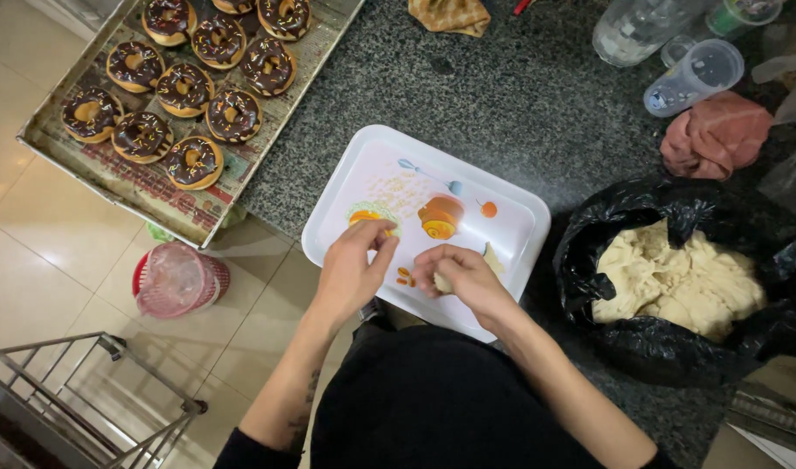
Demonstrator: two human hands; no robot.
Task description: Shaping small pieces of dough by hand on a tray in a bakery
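Observation:
My left hand [355, 265] hovers over the near edge of a white printed tray [511, 227], fingers pinched together, apparently on a tiny bit of dough. My right hand [463, 276] rests on the same tray, curled around a small pale lump of dough [444, 283]. A thin piece of dough [493, 259] lies on the tray just beyond that hand. To the right, a black plastic bag [615, 217] holds a large mass of pale dough [676, 278].
A metal baking sheet [111, 178] with several chocolate-glazed doughnuts [194, 162] overhangs the dark granite counter [502, 95] at the left. Clear plastic cups [693, 76], a pink cloth [715, 135] and a brown cloth [450, 15] lie at the back. A red bin [179, 280] and metal rack [85, 391] stand on the tiled floor.

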